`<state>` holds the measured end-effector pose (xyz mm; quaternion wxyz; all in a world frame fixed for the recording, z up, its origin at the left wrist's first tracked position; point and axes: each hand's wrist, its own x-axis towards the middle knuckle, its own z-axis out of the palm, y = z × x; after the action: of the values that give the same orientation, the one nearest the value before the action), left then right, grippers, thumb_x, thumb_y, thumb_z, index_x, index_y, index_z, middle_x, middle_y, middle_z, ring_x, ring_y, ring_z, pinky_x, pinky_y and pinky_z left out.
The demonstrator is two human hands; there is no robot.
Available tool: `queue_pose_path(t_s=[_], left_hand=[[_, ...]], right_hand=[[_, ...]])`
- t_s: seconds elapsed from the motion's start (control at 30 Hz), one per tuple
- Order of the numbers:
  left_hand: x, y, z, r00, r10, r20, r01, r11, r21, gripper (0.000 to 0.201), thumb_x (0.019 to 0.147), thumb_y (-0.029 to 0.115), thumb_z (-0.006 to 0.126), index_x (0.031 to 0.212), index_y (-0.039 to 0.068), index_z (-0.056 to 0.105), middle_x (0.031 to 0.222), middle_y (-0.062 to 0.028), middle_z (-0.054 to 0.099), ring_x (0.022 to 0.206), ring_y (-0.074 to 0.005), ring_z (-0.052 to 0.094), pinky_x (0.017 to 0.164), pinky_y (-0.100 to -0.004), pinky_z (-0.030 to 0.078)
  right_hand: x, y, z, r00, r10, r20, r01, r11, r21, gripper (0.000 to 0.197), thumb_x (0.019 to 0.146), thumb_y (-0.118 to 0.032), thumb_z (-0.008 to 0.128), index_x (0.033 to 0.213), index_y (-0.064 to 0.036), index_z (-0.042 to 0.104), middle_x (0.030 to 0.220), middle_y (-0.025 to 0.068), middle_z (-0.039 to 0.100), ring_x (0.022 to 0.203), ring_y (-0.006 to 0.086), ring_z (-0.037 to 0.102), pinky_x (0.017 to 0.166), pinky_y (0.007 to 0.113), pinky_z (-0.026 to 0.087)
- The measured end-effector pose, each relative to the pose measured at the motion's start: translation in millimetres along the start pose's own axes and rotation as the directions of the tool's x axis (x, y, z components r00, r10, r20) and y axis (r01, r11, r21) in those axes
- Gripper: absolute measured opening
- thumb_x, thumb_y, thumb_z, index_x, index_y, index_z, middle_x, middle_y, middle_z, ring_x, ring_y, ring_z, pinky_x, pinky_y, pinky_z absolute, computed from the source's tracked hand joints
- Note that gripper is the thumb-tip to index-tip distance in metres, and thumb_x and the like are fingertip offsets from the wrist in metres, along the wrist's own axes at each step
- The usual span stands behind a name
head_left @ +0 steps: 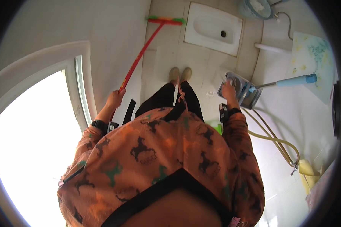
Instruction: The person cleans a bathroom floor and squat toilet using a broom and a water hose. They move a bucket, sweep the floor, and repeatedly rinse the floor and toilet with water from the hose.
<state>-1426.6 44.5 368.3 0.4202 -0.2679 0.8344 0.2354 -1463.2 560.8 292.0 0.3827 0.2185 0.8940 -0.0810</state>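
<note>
My left hand (114, 99) is closed round the red handle of a floor scrubbing brush (138, 56). Its wide head, with green bristles at the ends, rests on the tiles by the left wall, near the squat toilet (233, 41). Over on the right, my right hand (229, 90) is at a grey-blue mop bucket (250, 99), its fingers bent at the round part. Something pale is at the fingertips, too small to make out. A stick with a light blue grip (295, 80) slants out of the bucket to the right.
A blue basin (257, 8) stands at the far right beside a thin hose. Yellowish hoses (278, 140) hang along the right wall near a yellow container (308, 176). A patterned panel (312, 64) is on that wall, a white pipe (272, 48) beside it. Bright doorway (34, 143) at left.
</note>
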Motion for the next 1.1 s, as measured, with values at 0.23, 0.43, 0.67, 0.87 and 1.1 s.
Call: queue_pose_path(t_s=[0.23, 0.43, 0.67, 0.87, 1.1], left_hand=[[21, -4, -6, 1.0, 0.031, 0.003, -0.031, 0.999, 0.012, 0.052, 0.08, 0.049, 0.042, 0.072, -0.001, 0.054, 0.049, -0.0079, 0.051, 0.038, -0.0205, 0.052, 0.039, -0.0312, 0.044], [4, -20, 6, 0.996, -0.015, 0.086, 0.018, 0.999, -0.036, 0.052, 0.079, 0.049, 0.043, 0.07, 0.0, 0.054, 0.05, -0.0096, 0.051, 0.041, -0.0216, 0.053, 0.041, -0.0328, 0.044], [17, -12, 8, 0.994, 0.11, -0.004, -0.107, 0.979, 0.172, 0.053, 0.078, 0.049, 0.044, 0.077, -0.002, 0.057, 0.063, -0.0191, 0.056, 0.055, -0.0307, 0.057, 0.053, -0.0387, 0.045], [9, 37, 7, 0.999, 0.021, 0.042, -0.029, 0.979, 0.2, 0.053, 0.078, 0.049, 0.044, 0.082, -0.002, 0.059, 0.076, -0.0238, 0.057, 0.077, -0.0373, 0.055, 0.069, -0.0427, 0.043], [-25, 122, 11, 0.979, 0.2, -0.049, -0.164, 0.899, 0.406, 0.05, 0.077, 0.047, 0.045, 0.083, 0.0, 0.059, 0.078, -0.0215, 0.058, 0.078, -0.0356, 0.056, 0.069, -0.0411, 0.043]], right_hand=[[4, -9, -11, 1.0, 0.003, -0.024, -0.002, 0.998, 0.058, 0.04, 0.079, -0.028, 0.044, 0.114, -0.0093, 0.037, 0.096, 0.0249, 0.054, 0.092, 0.0392, 0.051, 0.08, 0.046, 0.04], [-6, -5, 4, 1.0, -0.02, 0.009, 0.019, 1.0, 0.02, 0.039, 0.08, -0.027, 0.043, 0.114, -0.0088, 0.038, 0.096, 0.0241, 0.054, 0.09, 0.0384, 0.052, 0.078, 0.044, 0.041], [33, 33, 37, 0.988, -0.017, 0.155, 0.01, 0.999, 0.047, 0.036, 0.079, -0.028, 0.04, 0.108, -0.0064, 0.041, 0.097, 0.0243, 0.053, 0.093, 0.0373, 0.051, 0.078, 0.044, 0.041], [36, 52, 28, 0.985, 0.166, -0.046, -0.152, 0.962, 0.227, 0.038, 0.082, -0.028, 0.035, 0.111, -0.0043, 0.04, 0.102, 0.0235, 0.052, 0.097, 0.0364, 0.05, 0.079, 0.042, 0.042], [61, 101, -15, 0.881, 0.47, -0.052, -0.387, 0.779, 0.493, 0.033, 0.077, -0.021, 0.045, 0.105, -0.004, 0.038, 0.096, 0.0268, 0.053, 0.093, 0.0389, 0.051, 0.077, 0.045, 0.042]])
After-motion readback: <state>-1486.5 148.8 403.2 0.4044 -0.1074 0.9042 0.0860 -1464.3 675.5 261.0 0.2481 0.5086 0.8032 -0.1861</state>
